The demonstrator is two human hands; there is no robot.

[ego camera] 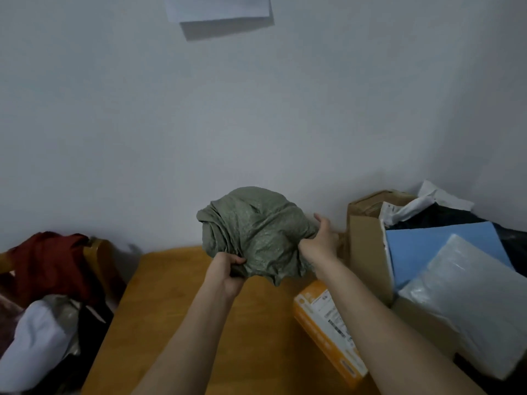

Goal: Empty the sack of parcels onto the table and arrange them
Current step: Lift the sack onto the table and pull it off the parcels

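both hands, left (225,270) and right (320,240), grip clamped on green sack (253,229) above wooden table (176,303).

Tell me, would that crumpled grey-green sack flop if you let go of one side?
Probably yes. The crumpled grey-green sack is creased and bunched, so it looks soft. Its edge droops between the left hand and right hand, so it seems floppy and fairly light.

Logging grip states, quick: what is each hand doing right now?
Left hand: fingers curled into the lower edge of the green sack, gripping it.
Right hand: gripping the sack's right side, forefinger sticking out straight.
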